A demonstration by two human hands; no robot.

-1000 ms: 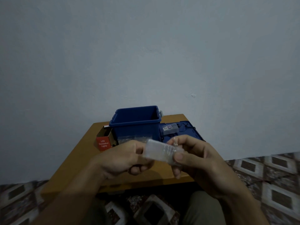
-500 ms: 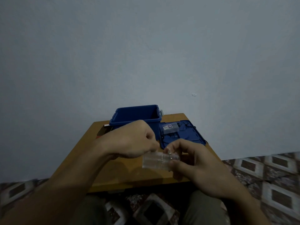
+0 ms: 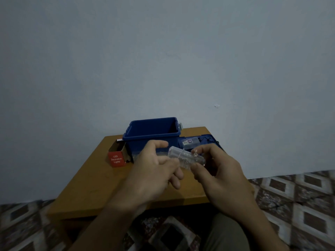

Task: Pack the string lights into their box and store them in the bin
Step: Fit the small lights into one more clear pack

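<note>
Pale wall [image 3: 163, 60] stands behind a small brown wooden table [image 3: 90, 187]. Above it the right hand [image 3: 217, 169] pinches the clear plastic string lights pack [image 3: 184, 157]; the left hand [image 3: 154, 167] curls at its end, grip unclear. Packing step, I think: next it must slide into the open red cardboard box [image 3: 117, 159] by the blue plastic bin [image 3: 152, 137].

Dim, bluish, flat light. Faint soft shadow on tabletop [image 3: 97, 187] below left hand [image 3: 154, 171]. Detail grainy, soft. Floor tiles [image 3: 299, 205] right of right hand [image 3: 221, 173] smeared, bent by wide-angle lens.
</note>
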